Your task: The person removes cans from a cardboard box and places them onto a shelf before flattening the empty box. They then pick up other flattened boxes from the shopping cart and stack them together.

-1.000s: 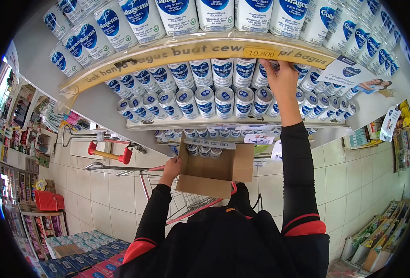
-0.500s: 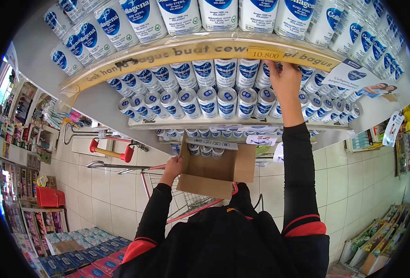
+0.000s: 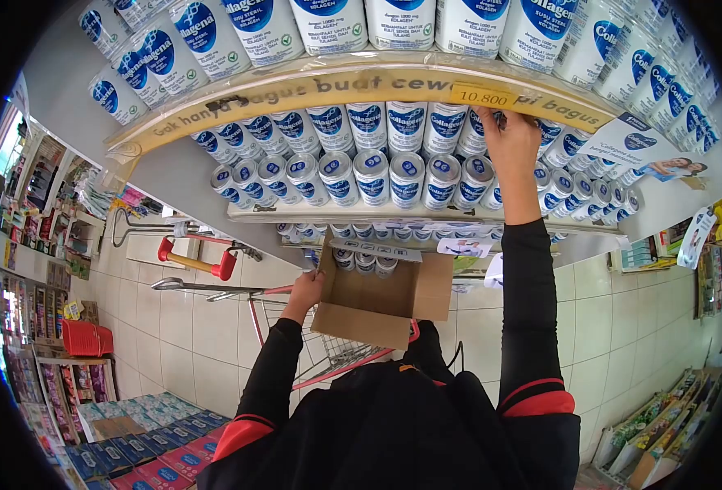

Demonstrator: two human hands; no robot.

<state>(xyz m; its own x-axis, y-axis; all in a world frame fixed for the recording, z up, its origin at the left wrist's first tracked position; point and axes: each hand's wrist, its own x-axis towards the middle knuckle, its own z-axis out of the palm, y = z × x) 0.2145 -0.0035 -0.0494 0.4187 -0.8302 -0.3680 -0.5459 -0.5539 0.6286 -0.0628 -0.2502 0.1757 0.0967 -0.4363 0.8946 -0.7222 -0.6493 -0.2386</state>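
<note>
My left hand [image 3: 305, 291] is closed on the left edge of an open cardboard box [image 3: 369, 320], its fingers wrapped over the rim. Several white and blue cans [image 3: 365, 263] stand inside the box at its far side. My right hand [image 3: 511, 135] reaches to the middle shelf, just under the yellow price tag [image 3: 482, 96]. Its fingers are bent beside the upright cans there; whatever they hold, if anything, is hidden behind them. Rows of the same cans [image 3: 407, 178] fill this shelf, with larger-looking ones [image 3: 328, 28] on the shelf above.
A yellow shelf strip [image 3: 279, 96] runs along the upper shelf's edge. Below left is a shopping cart [image 3: 316, 363] beside the box, with another cart's red handle [image 3: 196, 261] farther off. A red basket [image 3: 87, 338] and stacked blue and pink packs [image 3: 144, 447] are at the left.
The view has shifted slightly, so the upper shelves look a little closer. My right hand stays near the price tag, and my left hand still grips the box.
</note>
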